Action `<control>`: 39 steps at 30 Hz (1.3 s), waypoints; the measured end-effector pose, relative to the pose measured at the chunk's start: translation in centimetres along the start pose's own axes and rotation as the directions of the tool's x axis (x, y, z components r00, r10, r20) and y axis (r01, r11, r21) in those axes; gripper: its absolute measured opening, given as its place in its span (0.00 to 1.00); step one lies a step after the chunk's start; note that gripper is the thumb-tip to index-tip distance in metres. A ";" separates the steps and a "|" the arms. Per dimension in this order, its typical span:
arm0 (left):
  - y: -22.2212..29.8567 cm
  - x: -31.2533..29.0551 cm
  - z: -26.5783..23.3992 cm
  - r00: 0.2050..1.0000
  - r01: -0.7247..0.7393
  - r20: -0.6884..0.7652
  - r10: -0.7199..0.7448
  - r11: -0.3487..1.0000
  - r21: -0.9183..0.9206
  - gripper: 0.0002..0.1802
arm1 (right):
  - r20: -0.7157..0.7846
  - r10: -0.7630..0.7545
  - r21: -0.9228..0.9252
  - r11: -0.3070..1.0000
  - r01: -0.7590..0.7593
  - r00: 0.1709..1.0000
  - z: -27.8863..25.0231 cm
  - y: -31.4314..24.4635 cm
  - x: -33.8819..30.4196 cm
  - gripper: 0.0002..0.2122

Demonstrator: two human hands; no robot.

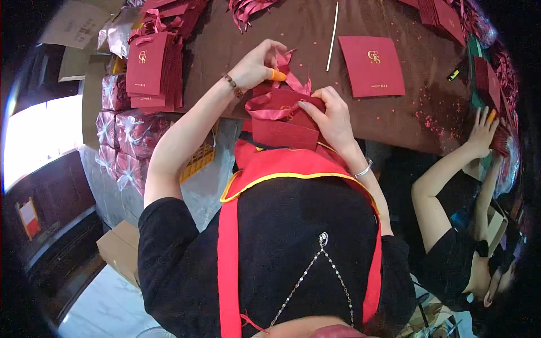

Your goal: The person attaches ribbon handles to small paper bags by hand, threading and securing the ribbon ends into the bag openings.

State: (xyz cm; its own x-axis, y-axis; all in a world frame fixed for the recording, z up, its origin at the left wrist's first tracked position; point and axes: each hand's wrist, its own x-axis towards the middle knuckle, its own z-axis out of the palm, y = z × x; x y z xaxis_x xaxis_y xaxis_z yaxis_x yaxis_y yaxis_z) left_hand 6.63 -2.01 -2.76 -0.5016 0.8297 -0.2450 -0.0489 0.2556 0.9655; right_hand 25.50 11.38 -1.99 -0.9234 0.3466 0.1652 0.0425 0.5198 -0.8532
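Note:
A small dark-red paper gift bag point(282, 135) with gold lettering is held at the table's near edge, against my red apron. Glossy pink-red ribbon point(265, 108) loops over its front and rises from its top. With an orange finger cover on one finger, my left hand point(258, 69) is closed in a pinch on the ribbon above the bag. My right hand point(333, 117) grips the bag's upper right edge, thumb on the front and fingers behind. The bag's inside is hidden.
A flat red bag point(372, 66) lies on the brown tablecloth point(270, 36) beside a thin white stick point(333, 36). Stacked red bags point(149, 67) stand at left above plastic-wrapped bundles point(132, 135). Red specks and a yellow-black tool point(453, 75) lie near a co-worker's hand point(483, 132).

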 end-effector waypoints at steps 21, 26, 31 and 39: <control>-0.1 0.8 0.6 0.985 0.174 -0.044 -0.169 0.974 0.146 0.04 | 0.023 0.021 -0.015 1.000 -0.021 1.000 0.2 0.1 0.1 0.12; 0.9 0.1 1.0 0.998 0.047 0.048 -0.050 0.997 0.055 0.12 | 0.036 0.063 -0.002 0.998 -0.063 0.997 0.0 0.2 0.2 0.12; 2.2 0.6 2.5 0.964 -0.060 0.264 0.020 0.987 0.147 0.13 | 0.036 0.000 0.001 1.000 0.000 0.999 0.3 0.1 0.5 0.12; 2.3 1.3 2.7 0.954 -0.096 0.300 -0.008 0.940 0.329 0.13 | 0.281 0.251 0.587 0.719 -0.373 0.926 0.9 1.6 -0.7 0.25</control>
State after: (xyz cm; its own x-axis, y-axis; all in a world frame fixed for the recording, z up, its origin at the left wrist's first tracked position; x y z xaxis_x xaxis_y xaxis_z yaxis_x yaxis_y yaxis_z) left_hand 8.22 1.05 -1.13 -0.2189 0.9383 -0.2677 0.2861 0.3240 0.9018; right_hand 25.89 11.21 -3.89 -0.9520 0.2318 -0.1998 0.1507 -0.2133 -0.9653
